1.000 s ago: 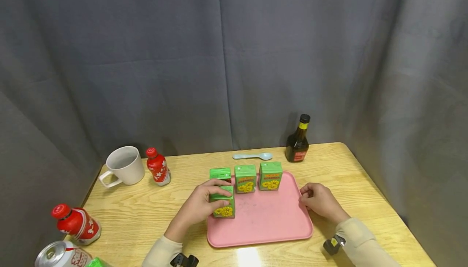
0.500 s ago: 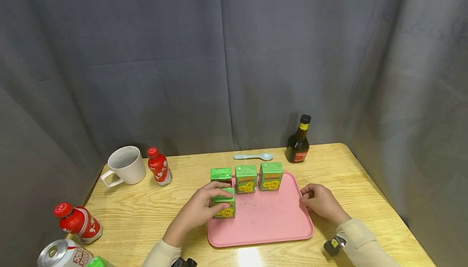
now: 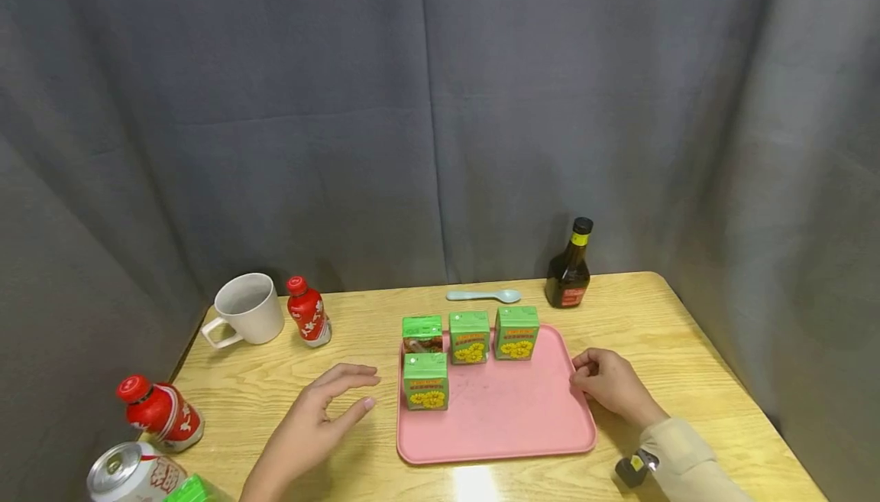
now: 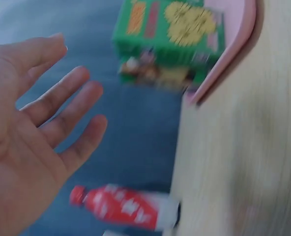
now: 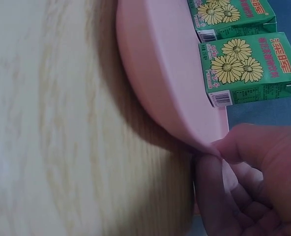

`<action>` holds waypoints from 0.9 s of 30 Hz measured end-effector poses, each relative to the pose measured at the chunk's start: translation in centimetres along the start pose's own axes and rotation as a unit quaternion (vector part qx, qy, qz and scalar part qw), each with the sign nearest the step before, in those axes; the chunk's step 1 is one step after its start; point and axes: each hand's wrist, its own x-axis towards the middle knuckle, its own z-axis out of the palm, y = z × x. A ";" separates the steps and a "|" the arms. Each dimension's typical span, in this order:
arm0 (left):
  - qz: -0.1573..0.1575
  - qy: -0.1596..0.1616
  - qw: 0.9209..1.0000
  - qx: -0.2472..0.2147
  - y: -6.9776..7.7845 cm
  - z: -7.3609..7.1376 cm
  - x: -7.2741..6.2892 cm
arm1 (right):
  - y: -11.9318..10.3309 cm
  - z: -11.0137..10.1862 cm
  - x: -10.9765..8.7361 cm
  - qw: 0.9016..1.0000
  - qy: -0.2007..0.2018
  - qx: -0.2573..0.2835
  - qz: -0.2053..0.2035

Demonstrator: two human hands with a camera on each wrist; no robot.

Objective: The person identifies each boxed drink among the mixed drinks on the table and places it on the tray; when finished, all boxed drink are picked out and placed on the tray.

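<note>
A pink tray (image 3: 509, 422) lies on the wooden table, bearing several green drink cartons. One carton (image 3: 426, 383) stands at its left side, in front of another carton (image 3: 422, 334) whose face shows a brown picture. Two more with yellow flowers, a middle carton (image 3: 470, 338) and a right carton (image 3: 517, 334), stand along the back rim. My left hand (image 3: 309, 422) hovers left of the tray, fingers spread and holding nothing; the left wrist view shows its palm bare. At the tray's right rim, my right hand (image 5: 258, 172) pinches the edge between thumb and finger.
Behind the tray lie a light blue spoon (image 3: 483, 296) and a dark sauce bottle (image 3: 568, 269). To the left are a white mug (image 3: 250, 309), a red bottle (image 3: 309, 312), another red bottle (image 3: 165, 414), a can (image 3: 134, 475) and a green carton's corner (image 3: 195, 489). Grey curtains enclose the table.
My left hand has let go of the front-left carton and drawn back to the left, toward the body. The carton stays on the tray. My right hand keeps its grip on the rim.
</note>
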 end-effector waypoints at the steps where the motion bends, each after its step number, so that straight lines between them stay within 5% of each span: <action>1: -0.006 0.009 1.000 0.006 0.1 -0.6 -0.5 | 0.0 0.0 0.0 1.000 0.002 0.000 0.003; 13: -0.027 0.116 0.988 0.101 0.2 -5.9 -6.4 | -0.3 -0.3 -0.3 1.000 0.006 -0.007 0.009; 16: -0.044 0.151 0.980 0.125 -0.5 -6.3 -8.0 | -0.4 -0.3 -0.3 1.000 0.005 -0.003 0.004; 22: -0.125 0.230 0.953 0.154 -1.3 -6.2 -10.8 | -0.5 -0.2 -0.3 1.000 0.003 -0.002 0.000; 27: -0.124 0.228 0.946 0.195 -1.9 -7.2 -12.8 | -0.5 -0.4 -0.2 1.000 0.006 -0.002 -0.001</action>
